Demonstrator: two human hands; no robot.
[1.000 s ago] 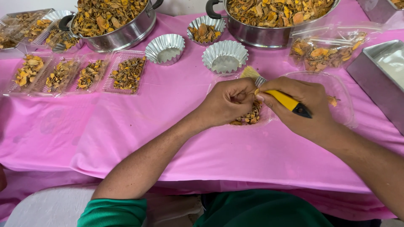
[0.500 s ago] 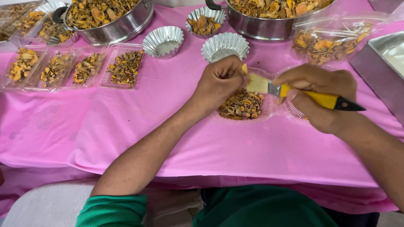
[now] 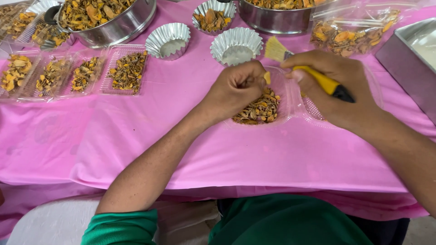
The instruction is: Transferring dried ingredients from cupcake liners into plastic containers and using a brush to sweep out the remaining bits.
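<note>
Head view: two steel pots [image 3: 113,27]; three foil cups [image 3: 168,41]; one brush [image 3: 318,77].

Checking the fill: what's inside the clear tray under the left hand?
The clear tray holds yellow-brown dried pieces; the left hand covers its upper-left part.

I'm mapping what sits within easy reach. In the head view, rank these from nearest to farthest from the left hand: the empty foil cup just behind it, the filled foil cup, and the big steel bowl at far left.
From the left hand:
1. Empty foil cup, just behind it.
2. Filled foil cup, farther back.
3. Big steel bowl, far left.
</note>
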